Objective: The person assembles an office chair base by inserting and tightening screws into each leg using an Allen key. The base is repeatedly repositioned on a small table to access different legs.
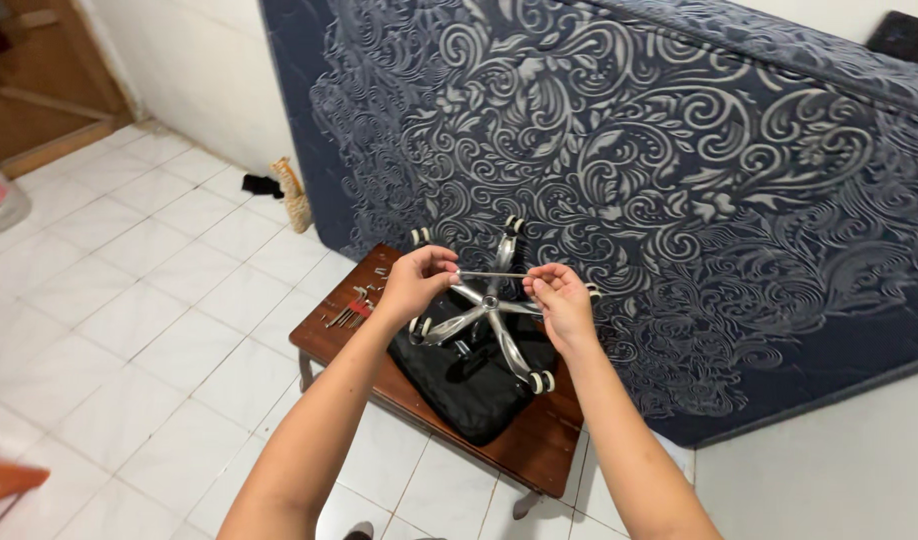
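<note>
I see a big dark blue mattress (679,150) with a pale swirl pattern standing on its edge against the wall, filling the far side of the view. The white tiled floor (129,300) spreads out to the left. Just in front of the mattress stands a low brown wooden table; its tabletop (539,440) carries everything I am working over.

On the middle of the tabletop lies a black chair seat (469,390), one corner pointing at the near edge. On top of it rests a silver five-armed chair base (491,305) with small black-and-white wheels at the arm tips. Near the left corner of the tabletop sits a small heap of metal keys and screws (354,305), too small for me to sort out.

My two hands are raised above the chair base. My left hand (419,280) has its fingers pinched closed on the left end of a thin metal rod (494,274). My right hand (561,295) has its fingers closed on the rod's right end. The rod runs level between the two hands, directly over the hub of the base and apart from it, as far as I can tell.

Farther off on the floor, beside the mattress's left edge, I see a small giraffe toy (296,195) and a black scrap (262,185).
</note>
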